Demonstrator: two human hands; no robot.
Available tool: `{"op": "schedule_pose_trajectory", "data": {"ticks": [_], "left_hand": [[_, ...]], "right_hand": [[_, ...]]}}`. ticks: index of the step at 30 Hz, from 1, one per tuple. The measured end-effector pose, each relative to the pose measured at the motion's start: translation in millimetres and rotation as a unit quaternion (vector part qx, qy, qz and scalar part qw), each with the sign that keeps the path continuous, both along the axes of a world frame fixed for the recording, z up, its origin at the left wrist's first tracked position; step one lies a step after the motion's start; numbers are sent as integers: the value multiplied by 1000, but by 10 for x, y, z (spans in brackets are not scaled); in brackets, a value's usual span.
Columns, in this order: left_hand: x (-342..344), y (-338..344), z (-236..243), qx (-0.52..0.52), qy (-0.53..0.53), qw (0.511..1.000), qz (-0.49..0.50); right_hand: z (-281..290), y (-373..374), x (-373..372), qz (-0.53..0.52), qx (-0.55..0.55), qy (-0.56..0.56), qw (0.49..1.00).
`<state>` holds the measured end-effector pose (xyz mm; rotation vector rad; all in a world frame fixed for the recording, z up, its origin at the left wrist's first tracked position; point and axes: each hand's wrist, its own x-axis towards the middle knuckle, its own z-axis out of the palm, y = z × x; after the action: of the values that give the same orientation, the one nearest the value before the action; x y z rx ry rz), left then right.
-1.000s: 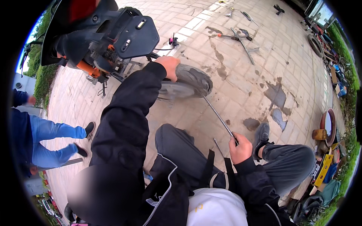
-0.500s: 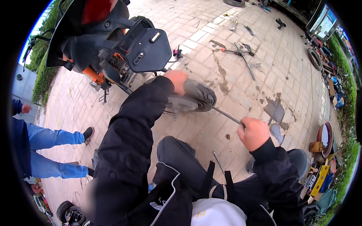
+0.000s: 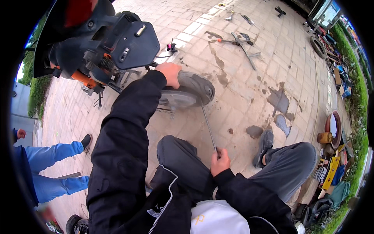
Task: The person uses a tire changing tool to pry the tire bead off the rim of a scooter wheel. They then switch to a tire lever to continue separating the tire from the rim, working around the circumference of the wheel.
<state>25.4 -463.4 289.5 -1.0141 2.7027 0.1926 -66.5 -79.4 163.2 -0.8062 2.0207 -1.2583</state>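
My left hand (image 3: 170, 74) is closed on the top of a dusty black tire (image 3: 196, 86) on a wheel (image 3: 176, 100). The wheel is at the rear of a motorcycle (image 3: 87, 43); my sleeve hides how it joins the bike. In my right hand (image 3: 220, 162), the fingers wrap round the near end of a long slim metal tire lever (image 3: 208, 124). Its far end meets the near side of the tire, where the tip is hidden. The lever slants toward me, and my right fist is just above my bent knee.
Hand tools (image 3: 243, 45) lie on the paving beyond the wheel. Wet patches (image 3: 278, 99) mark the ground to the right. A round basin (image 3: 334, 126) and boxes (image 3: 331, 177) line the grass edge. Another person's legs (image 3: 58, 156) are at the left.
My right hand has swung the lever leftward and closer to my body. My left hand stays on the tire. The whole view has shifted slightly.
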Motion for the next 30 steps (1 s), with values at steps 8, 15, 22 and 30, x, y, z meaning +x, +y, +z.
{"op": "schedule_pose_trajectory", "data": {"ticks": [8, 15, 22, 30], "left_hand": [[73, -40, 11, 19, -2, 1000, -6], [-3, -21, -18, 6, 30, 999, -11], [11, -2, 17, -10, 36, 999, -22], [127, -18, -41, -8, 62, 998, -23]], "right_hand": [[612, 43, -657, 78, 60, 23, 995], [609, -43, -1024, 92, 109, 82, 986], [129, -170, -908, 60, 97, -10, 993], [897, -1087, -1446, 243, 104, 266, 927]]}}
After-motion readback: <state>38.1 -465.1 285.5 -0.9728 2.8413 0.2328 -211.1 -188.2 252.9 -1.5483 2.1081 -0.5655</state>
